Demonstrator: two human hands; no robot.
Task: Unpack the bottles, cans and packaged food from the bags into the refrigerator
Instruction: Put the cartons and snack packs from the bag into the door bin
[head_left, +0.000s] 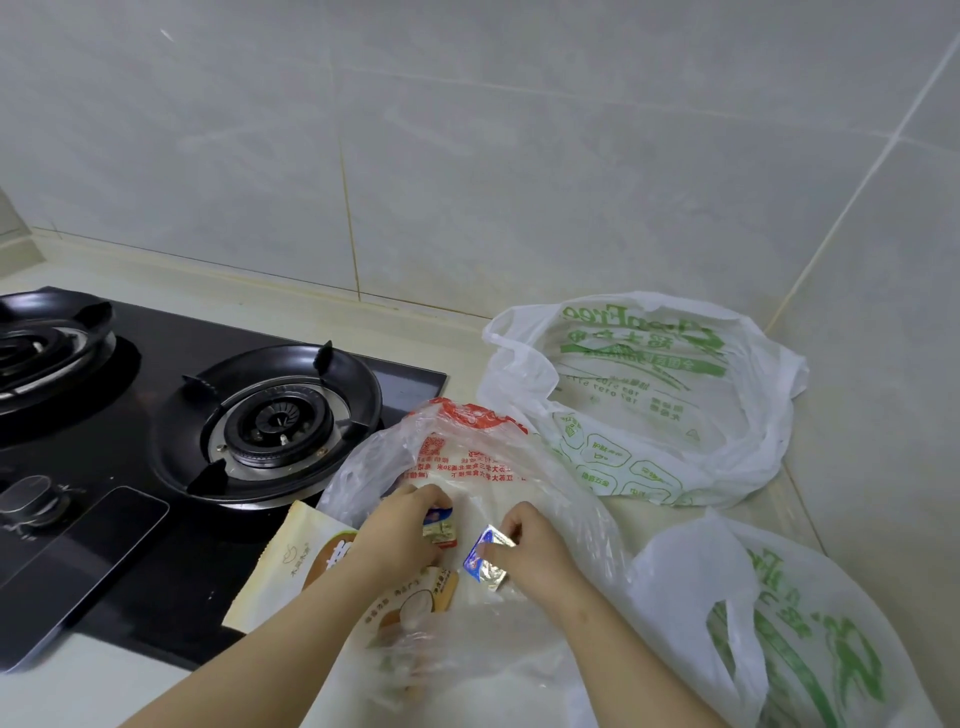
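Observation:
A thin plastic bag with red print (467, 447) lies open on the counter in front of me. My left hand (402, 530) pinches a small foil-and-blue packet (439, 527) over the bag's mouth. My right hand (530, 545) pinches a second small blue-and-silver foil packet (485, 561) just beside it. A cream and orange packaged food pouch (311, 561) lies under my left forearm, partly hidden by it and by the bag's film.
A white bag with green print (649, 395) lies slumped open at the back right, and another (779, 639) at the near right. A black gas hob (156, 441) with two burners fills the left. Tiled walls close the back and right.

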